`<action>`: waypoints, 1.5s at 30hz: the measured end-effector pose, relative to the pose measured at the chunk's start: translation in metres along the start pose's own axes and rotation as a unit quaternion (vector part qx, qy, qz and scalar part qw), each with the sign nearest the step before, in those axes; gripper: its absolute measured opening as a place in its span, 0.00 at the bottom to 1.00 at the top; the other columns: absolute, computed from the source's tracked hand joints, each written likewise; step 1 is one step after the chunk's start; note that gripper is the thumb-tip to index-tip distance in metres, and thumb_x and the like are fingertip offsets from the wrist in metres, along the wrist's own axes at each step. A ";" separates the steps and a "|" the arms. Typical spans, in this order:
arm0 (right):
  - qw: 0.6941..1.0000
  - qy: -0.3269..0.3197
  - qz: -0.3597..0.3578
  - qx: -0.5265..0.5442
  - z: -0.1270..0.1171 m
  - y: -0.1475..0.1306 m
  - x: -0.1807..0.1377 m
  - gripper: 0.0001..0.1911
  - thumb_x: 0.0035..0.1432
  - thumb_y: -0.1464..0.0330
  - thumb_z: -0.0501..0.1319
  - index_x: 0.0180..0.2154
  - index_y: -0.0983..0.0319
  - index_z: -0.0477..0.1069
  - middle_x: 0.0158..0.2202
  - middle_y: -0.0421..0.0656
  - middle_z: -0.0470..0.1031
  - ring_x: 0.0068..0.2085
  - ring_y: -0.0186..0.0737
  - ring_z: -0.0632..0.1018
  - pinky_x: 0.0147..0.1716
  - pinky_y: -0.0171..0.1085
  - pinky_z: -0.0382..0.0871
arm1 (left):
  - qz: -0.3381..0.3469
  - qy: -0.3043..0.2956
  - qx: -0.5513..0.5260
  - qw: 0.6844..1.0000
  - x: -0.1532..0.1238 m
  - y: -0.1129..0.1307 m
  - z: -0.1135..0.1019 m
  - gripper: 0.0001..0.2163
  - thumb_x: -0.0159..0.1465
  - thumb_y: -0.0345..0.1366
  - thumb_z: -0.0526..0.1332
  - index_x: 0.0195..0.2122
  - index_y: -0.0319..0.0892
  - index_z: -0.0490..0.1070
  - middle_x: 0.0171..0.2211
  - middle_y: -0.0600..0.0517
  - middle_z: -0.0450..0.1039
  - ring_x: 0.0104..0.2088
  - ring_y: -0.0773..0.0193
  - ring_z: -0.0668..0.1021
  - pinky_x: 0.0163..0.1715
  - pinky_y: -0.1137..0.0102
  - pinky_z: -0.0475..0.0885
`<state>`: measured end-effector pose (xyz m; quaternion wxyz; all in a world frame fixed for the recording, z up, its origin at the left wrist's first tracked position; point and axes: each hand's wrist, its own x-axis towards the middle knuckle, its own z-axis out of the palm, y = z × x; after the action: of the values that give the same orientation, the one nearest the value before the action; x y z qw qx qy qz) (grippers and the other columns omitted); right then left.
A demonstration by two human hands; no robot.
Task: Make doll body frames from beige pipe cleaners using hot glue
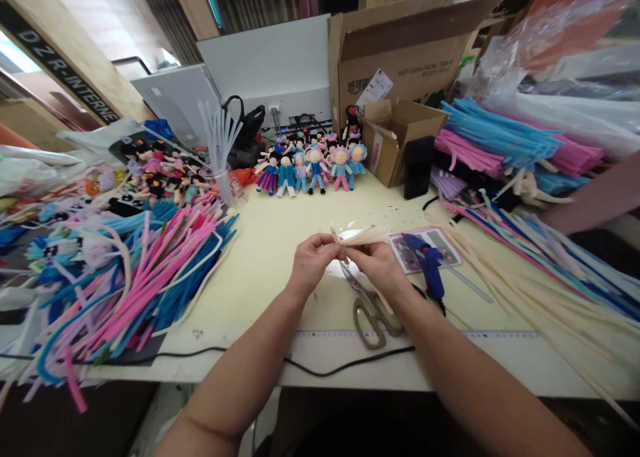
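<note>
Both my hands meet over the middle of the table, around a bundle of cream pipe cleaners [367,235]. My left hand [314,258] pinches the bundle's left end between thumb and fingers. From the right, my right hand [379,263] is closed round the same bundle, whose loose ends fan out above its fingers. Just below the hands lie scissors [369,313] with olive handles, their blades pointing up toward the bundle. A blue glue gun [430,270] rests right of my right hand, partly over a printed card [407,251].
Colourful pipe cleaners [145,270] heap on the left, with blue and pink bundles [505,137] at the right. Several small dolls [315,167] stand at the back beside a cardboard box [400,133] and a black phone-like slab [419,167]. A black cable [320,375] crosses the front edge.
</note>
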<state>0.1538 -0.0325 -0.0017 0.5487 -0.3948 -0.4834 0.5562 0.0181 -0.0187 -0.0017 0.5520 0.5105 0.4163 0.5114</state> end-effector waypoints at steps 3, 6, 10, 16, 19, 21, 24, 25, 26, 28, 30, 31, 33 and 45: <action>1.000 0.002 0.002 0.008 0.000 0.005 0.001 0.11 0.46 0.63 0.66 0.32 0.62 0.76 0.27 0.40 0.76 0.34 0.38 0.75 0.38 0.38 0.68 | 0.014 0.005 0.033 0.999 0.000 0.001 0.000 0.07 0.51 0.33 0.64 0.31 0.37 0.73 0.21 0.53 0.74 0.24 0.66 0.76 0.31 0.69 0.72; 1.000 0.003 0.001 0.024 0.001 0.005 0.001 0.11 0.45 0.63 0.67 0.32 0.62 0.76 0.26 0.39 0.76 0.34 0.38 0.75 0.39 0.38 0.68 | 0.019 0.011 0.055 0.998 -0.001 0.002 0.002 0.06 0.52 0.33 0.63 0.30 0.37 0.73 0.21 0.54 0.74 0.24 0.66 0.76 0.31 0.70 0.72; 1.000 0.015 0.018 0.019 0.003 -0.002 0.000 0.12 0.42 0.61 0.68 0.29 0.62 0.74 0.24 0.38 0.73 0.30 0.36 0.73 0.33 0.36 0.67 | 0.041 0.013 0.086 0.995 -0.002 0.002 0.002 0.05 0.52 0.33 0.63 0.30 0.38 0.73 0.22 0.53 0.73 0.25 0.66 0.75 0.31 0.70 0.71; 0.998 0.018 0.065 0.009 -0.004 0.005 -0.001 0.14 0.42 0.60 0.66 0.26 0.64 0.71 0.16 0.34 0.63 0.18 0.28 0.59 0.17 0.31 0.51 | 0.178 0.012 0.236 0.955 -0.004 -0.001 -0.004 0.04 0.56 0.34 0.61 0.32 0.43 0.75 0.28 0.52 0.71 0.31 0.65 0.74 0.35 0.71 0.68; 0.995 0.012 0.081 0.050 -0.005 0.008 -0.001 0.14 0.42 0.60 0.67 0.25 0.63 0.69 0.15 0.33 0.61 0.17 0.27 0.59 0.16 0.31 0.49 | 0.239 -0.010 0.279 0.930 -0.005 0.001 -0.006 0.06 0.58 0.32 0.60 0.35 0.45 0.75 0.29 0.51 0.71 0.33 0.64 0.73 0.35 0.70 0.68; 0.993 0.006 0.092 0.077 -0.004 0.006 -0.002 0.15 0.41 0.60 0.68 0.22 0.63 0.67 0.15 0.33 0.60 0.17 0.27 0.58 0.16 0.32 0.49 | 0.263 -0.023 0.304 0.915 -0.005 0.003 -0.007 0.07 0.59 0.32 0.58 0.36 0.45 0.75 0.30 0.50 0.70 0.33 0.64 0.72 0.34 0.70 0.68; 0.986 0.008 0.124 0.109 -0.001 0.000 -0.004 0.19 0.38 0.59 0.69 0.18 0.62 0.61 0.14 0.32 0.57 0.16 0.26 0.57 0.16 0.31 0.46 | 0.281 -0.042 0.334 0.898 -0.006 0.004 -0.007 0.09 0.61 0.31 0.56 0.39 0.45 0.74 0.31 0.49 0.70 0.34 0.64 0.73 0.36 0.70 0.68; 0.983 0.012 0.137 0.118 0.000 -0.002 -0.004 0.20 0.37 0.59 0.70 0.18 0.62 0.61 0.13 0.32 0.57 0.16 0.25 0.56 0.16 0.31 0.45 | 0.285 -0.048 0.341 0.894 -0.006 0.004 -0.007 0.10 0.61 0.31 0.55 0.40 0.45 0.74 0.33 0.49 0.70 0.35 0.64 0.73 0.36 0.70 0.69; 0.980 0.015 0.150 0.127 0.000 -0.003 -0.004 0.20 0.37 0.59 0.70 0.18 0.62 0.61 0.13 0.32 0.56 0.16 0.25 0.56 0.16 0.31 0.44 | 0.288 -0.055 0.347 0.891 -0.006 0.004 -0.008 0.10 0.61 0.30 0.55 0.41 0.45 0.74 0.33 0.48 0.71 0.37 0.64 0.73 0.37 0.70 0.69; 0.975 0.022 0.169 0.142 0.000 -0.003 -0.003 0.20 0.37 0.59 0.70 0.19 0.62 0.62 0.13 0.31 0.56 0.15 0.24 0.55 0.15 0.31 0.44 | 0.294 -0.067 0.354 0.885 -0.005 0.002 -0.009 0.13 0.61 0.28 0.53 0.42 0.45 0.73 0.35 0.48 0.71 0.39 0.64 0.73 0.39 0.69 0.69; 0.972 0.028 0.177 0.152 -0.001 -0.001 -0.002 0.19 0.37 0.59 0.69 0.20 0.63 0.63 0.13 0.31 0.56 0.15 0.24 0.55 0.15 0.30 0.45 | 0.296 -0.074 0.355 0.883 -0.005 0.001 -0.010 0.15 0.60 0.26 0.52 0.43 0.45 0.73 0.37 0.48 0.71 0.40 0.64 0.74 0.41 0.69 0.69; 0.972 0.033 0.176 0.154 -0.001 0.000 -0.001 0.18 0.37 0.60 0.69 0.21 0.62 0.63 0.13 0.31 0.56 0.15 0.24 0.55 0.15 0.30 0.45 | 0.295 -0.077 0.353 0.885 -0.005 0.001 -0.010 0.17 0.59 0.24 0.51 0.44 0.45 0.73 0.38 0.48 0.71 0.41 0.64 0.74 0.42 0.69 0.69; 0.973 0.038 0.171 0.152 -0.002 0.001 0.000 0.17 0.38 0.61 0.68 0.21 0.62 0.62 0.13 0.31 0.57 0.15 0.24 0.56 0.14 0.30 0.46 | 0.287 -0.081 0.337 0.893 -0.007 0.002 -0.010 0.18 0.57 0.23 0.52 0.43 0.46 0.73 0.40 0.48 0.72 0.43 0.64 0.74 0.44 0.68 0.69; 0.998 0.037 0.055 -0.010 -0.001 0.000 -0.007 0.12 0.49 0.64 0.62 0.20 0.62 0.64 0.16 0.34 0.61 0.20 0.30 0.62 0.21 0.32 0.55 | -0.069 -0.049 0.062 0.995 0.005 0.003 -0.015 0.15 0.56 0.46 0.61 0.32 0.37 0.73 0.27 0.51 0.71 0.27 0.68 0.72 0.29 0.73 0.67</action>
<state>0.1554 -0.0389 -0.0027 0.5303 -0.4466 -0.4463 0.5658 0.0032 -0.0114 -0.0004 0.5728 0.5382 0.4537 0.4200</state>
